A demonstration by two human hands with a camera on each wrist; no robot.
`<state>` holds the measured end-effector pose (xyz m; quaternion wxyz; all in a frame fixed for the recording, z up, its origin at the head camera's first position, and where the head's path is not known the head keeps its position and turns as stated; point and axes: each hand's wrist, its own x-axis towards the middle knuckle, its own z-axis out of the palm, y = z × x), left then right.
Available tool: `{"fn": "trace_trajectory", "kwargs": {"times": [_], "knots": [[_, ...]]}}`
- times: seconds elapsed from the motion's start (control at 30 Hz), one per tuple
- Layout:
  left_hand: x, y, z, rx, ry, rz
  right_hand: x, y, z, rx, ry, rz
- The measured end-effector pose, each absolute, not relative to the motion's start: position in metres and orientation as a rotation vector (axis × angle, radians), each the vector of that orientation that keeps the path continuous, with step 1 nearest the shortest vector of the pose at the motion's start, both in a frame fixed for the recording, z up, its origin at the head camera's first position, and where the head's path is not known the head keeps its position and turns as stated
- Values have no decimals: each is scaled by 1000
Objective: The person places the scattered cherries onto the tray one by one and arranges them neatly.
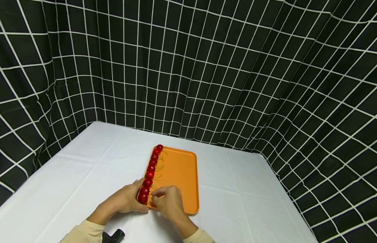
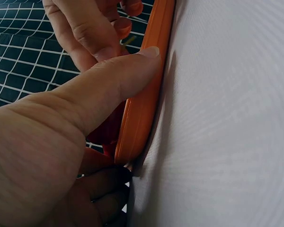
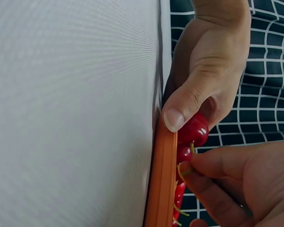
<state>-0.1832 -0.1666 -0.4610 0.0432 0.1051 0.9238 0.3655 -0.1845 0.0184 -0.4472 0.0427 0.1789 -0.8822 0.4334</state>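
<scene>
An orange tray (image 1: 179, 175) lies on the white cloth with a row of several red cherries (image 1: 150, 174) along its left edge, their green stems pointing right. My left hand (image 1: 125, 198) holds the tray's near left corner, thumb along the front rim and fingers by the left side. Beside the nearest cherries, my right hand (image 1: 171, 202) has thumb and index finger pinched together. In the right wrist view those fingertips pinch a thin green stem (image 3: 192, 147) next to a dark red cherry (image 3: 197, 128). The left wrist view mostly hides the cherries behind the left thumb.
White cloth (image 1: 237, 189) covers the table around the tray. A black device (image 1: 115, 236) shows by the left wrist at the lower edge. Dark curtains (image 1: 188, 74) with a white grid hang behind and at both sides.
</scene>
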Motion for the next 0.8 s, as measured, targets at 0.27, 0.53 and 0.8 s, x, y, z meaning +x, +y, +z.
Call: {"fn": "trace_trajectory", "kwargs": {"times": [0.27,0.53,0.8], "knots": [[-184,-167,-462,312,2826,1119,-181,16,-447,546,-2741,1285],[-184,-166,-463,316,2824,1128,-181,17,-449,536,-2764,1171],[-184,-166,-461,335,2826,1158,-181,15,-449,547,-2768,1165]]}}
